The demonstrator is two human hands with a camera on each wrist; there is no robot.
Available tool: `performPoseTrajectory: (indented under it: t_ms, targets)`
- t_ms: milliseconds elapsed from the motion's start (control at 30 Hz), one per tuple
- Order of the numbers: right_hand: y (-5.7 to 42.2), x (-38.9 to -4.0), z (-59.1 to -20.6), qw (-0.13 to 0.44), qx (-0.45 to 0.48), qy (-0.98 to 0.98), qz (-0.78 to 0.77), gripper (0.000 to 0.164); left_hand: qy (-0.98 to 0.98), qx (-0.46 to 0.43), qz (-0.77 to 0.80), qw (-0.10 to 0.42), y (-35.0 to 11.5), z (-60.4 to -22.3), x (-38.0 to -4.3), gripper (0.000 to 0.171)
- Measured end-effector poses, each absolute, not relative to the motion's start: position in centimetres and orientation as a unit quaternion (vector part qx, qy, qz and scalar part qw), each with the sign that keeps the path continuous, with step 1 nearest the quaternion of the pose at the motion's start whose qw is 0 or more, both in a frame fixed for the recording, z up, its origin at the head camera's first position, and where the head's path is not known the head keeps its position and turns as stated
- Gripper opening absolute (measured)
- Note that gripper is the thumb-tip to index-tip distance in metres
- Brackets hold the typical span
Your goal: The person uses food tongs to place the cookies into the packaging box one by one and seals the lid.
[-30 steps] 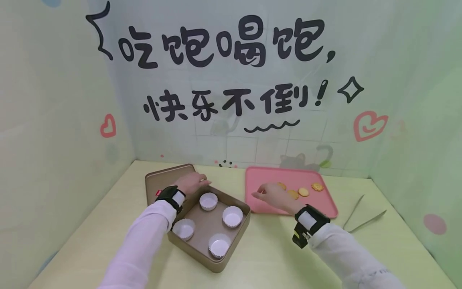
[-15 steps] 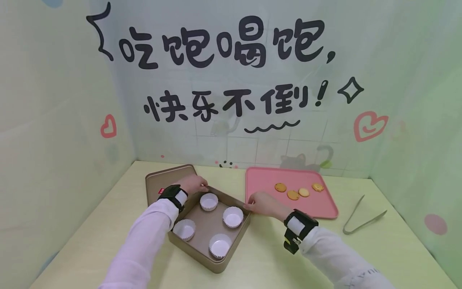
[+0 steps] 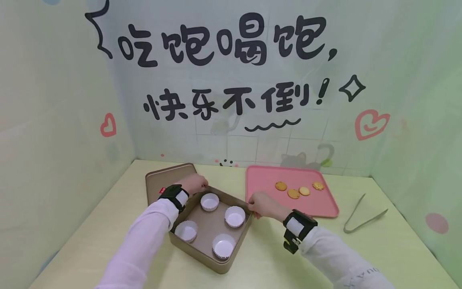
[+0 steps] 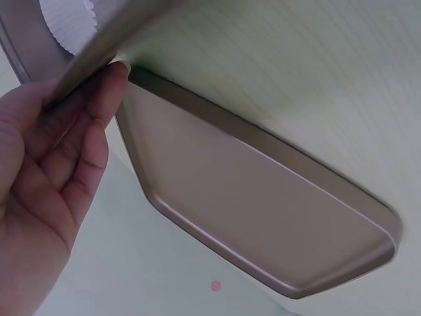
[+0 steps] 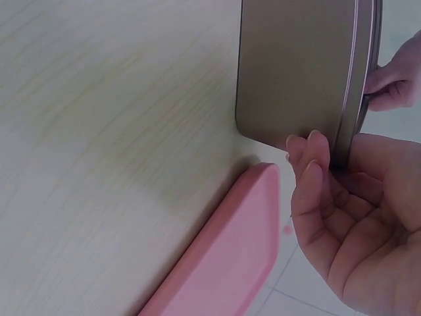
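Observation:
A square brown baking tin [image 3: 211, 221] stands at an angle on the table, holding several white fluted paper cups [image 3: 235, 216]. My left hand [image 3: 195, 184] grips the tin's rim at its far left side. In the left wrist view, the fingers [image 4: 99, 148] lie against the outside of the wall with the thumb over the rim. At the tin's right corner, my right hand [image 3: 267, 205] pinches the rim. The right wrist view shows its fingertips [image 5: 309, 148] on the outer wall [image 5: 289, 79].
Behind the tin on the left lies its matching brown lid [image 3: 169, 176] with a small red label. A pink tray [image 3: 263, 180] bearing several cookies [image 3: 294, 194] sits at the back right, close to my right hand. Metal tongs [image 3: 361, 228] rest at the far right.
My right hand has come from over the pink tray, leftward and toward me, and taken the tin's right corner. My left fingers have closed on the rim. The tin has shifted slightly right.

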State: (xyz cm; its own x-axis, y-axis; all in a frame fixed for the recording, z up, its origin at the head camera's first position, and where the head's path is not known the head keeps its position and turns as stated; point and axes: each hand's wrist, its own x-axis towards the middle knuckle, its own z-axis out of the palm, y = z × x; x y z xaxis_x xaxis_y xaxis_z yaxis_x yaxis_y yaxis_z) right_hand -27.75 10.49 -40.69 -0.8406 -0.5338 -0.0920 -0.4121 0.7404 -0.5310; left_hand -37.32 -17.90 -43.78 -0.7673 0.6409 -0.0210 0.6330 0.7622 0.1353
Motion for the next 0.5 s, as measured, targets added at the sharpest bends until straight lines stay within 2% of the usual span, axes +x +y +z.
performPoseTrajectory:
  t_ms: [67,133,300,500]
  targets:
    - [10.8,-27.8,-40.7,0.113,-0.265,0.924,-0.252,0.035,0.944,0.322,0.055,0.038,-16.9,-41.2,-34.6,0.015]
    - [11.0,-27.8,-40.7,0.106,-0.273,0.923,-0.249,0.036,0.942,0.331,0.058,0.016,-16.6,-40.5,-33.4,0.018]
    - [11.7,-27.8,-40.7,0.097,-0.288,0.923,-0.238,0.036,0.938,0.341,0.062,0.003,-16.4,-40.8,-33.0,0.021]
    - [12.7,-27.8,-40.7,0.096,-0.299,0.921,-0.230,0.038,0.937,0.340,0.079,0.018,-15.8,-40.7,-32.3,0.025]
